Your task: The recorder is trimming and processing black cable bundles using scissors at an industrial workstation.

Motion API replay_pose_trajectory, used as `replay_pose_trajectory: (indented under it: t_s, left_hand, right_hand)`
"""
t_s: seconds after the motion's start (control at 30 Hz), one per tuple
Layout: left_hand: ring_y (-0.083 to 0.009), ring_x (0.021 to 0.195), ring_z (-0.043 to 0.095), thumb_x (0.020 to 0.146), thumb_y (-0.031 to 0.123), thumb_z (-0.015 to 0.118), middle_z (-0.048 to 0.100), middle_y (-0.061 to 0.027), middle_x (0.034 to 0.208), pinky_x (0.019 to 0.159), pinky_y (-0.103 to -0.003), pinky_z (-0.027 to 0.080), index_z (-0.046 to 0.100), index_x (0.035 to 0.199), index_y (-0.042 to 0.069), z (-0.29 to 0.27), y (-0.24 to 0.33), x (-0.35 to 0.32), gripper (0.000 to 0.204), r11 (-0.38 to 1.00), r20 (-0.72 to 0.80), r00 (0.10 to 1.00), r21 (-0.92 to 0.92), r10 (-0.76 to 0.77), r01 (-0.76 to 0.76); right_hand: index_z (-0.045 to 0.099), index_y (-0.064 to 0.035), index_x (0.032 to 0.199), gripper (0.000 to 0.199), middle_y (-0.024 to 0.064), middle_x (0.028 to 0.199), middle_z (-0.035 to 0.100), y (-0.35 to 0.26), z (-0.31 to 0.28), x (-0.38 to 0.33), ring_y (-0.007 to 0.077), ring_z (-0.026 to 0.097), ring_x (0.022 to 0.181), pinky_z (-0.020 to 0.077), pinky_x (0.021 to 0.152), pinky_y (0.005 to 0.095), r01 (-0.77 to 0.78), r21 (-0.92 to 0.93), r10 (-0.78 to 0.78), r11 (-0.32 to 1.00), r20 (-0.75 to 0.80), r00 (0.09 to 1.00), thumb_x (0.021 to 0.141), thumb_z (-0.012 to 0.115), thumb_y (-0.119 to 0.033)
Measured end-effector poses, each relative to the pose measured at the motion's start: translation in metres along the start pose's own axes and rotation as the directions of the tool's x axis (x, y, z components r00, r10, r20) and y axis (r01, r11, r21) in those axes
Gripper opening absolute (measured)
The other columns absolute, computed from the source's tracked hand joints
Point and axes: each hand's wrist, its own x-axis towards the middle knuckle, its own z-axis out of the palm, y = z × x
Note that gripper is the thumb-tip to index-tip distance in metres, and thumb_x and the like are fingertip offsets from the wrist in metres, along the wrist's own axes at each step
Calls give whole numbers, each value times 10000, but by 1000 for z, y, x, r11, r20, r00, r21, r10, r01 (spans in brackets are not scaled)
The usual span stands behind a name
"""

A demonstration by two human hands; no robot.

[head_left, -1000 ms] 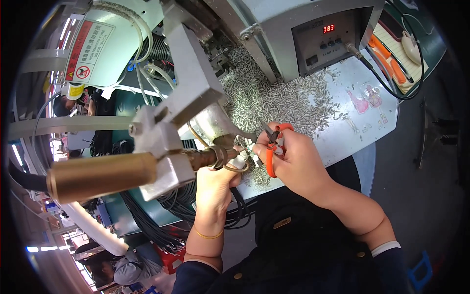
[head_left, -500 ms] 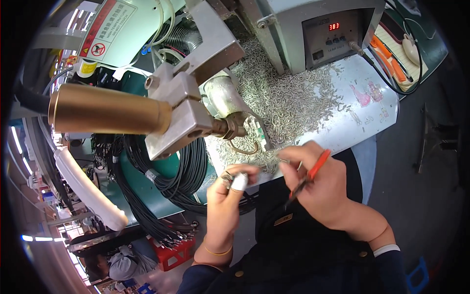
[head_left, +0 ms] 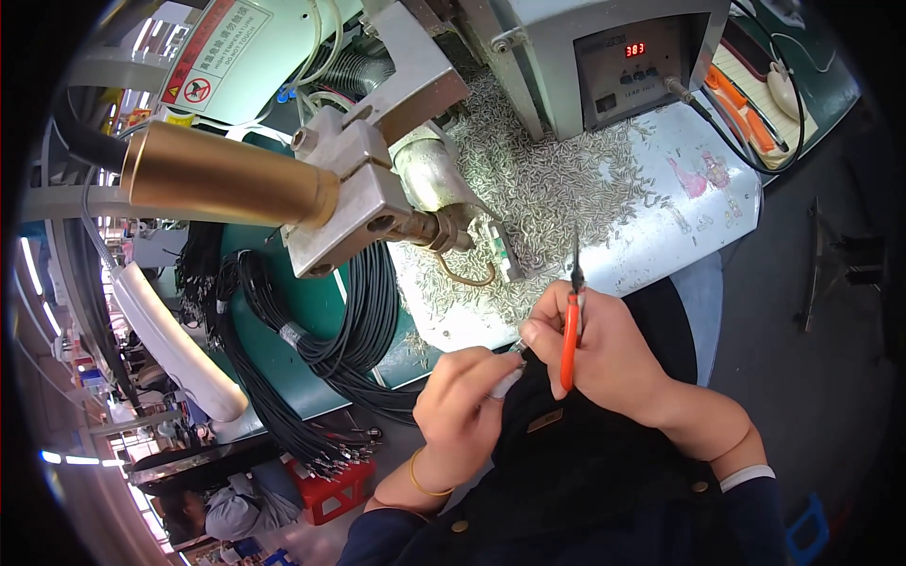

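My left hand, with a white cover on a fingertip, is closed in a pinch at the near edge of the metal plate. Between its fingertips and those of my right hand is a small metal piece, mostly hidden by the fingers. A pair of red-handled pliers lies in my right hand's grip, dark pointed jaws upward over the plate. Fingertips of both hands nearly touch. Many small silvery metal pins lie heaped on the pale plate beyond my hands.
A gold cylinder on a metal clamp reaches over the plate from the left. A grey control box stands behind. Coiled black cables lie at left. A person and a red stool are lower left.
My left hand has moved right, meeting my right hand's fingertips. The pliers have swung from pointing down and left to pointing upward.
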Motion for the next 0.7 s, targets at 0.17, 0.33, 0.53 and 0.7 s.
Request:
replay_pose_trajectory:
  t_s: [0.17,0.33,0.53,0.7]
  left_hand:
    - [-211,624,556,616,-113,598,556,-115,752,548,-268,439,604,833,-14,0,-8,4,238,918,39,961,287,274,-274]
    - [-133,555,499,714,-71,598,538,-68,722,474,-224,380,565,855,9,-1,-19,8,166,984,-17,986,63,165,-164]
    - [-24,477,308,861,49,555,450,18,681,407,-163,218,491,940,53,-8,-18,9,102,212,462,698,-730,-548,649]
    - [-6,455,251,876,66,539,439,14,683,389,-152,173,484,963,53,-14,-18,11,104,108,573,637,-694,-516,712]
  right_hand:
    - [513,-15,754,212,1,566,490,-4,-5,7,74,497,450,375,420,209,-215,145,181,966,217,959,894,538,-172]
    - [543,-41,773,160,11,635,532,17,5,8,77,529,511,394,433,215,-192,203,131,960,280,951,870,559,-168]
    - [621,-90,843,122,11,730,602,31,-2,14,95,586,604,431,468,212,627,-764,-817,153,260,515,743,642,-158]
    - [650,-112,907,238,14,839,650,24,-9,13,103,616,651,446,495,195,665,-741,-861,93,275,427,674,636,-159]
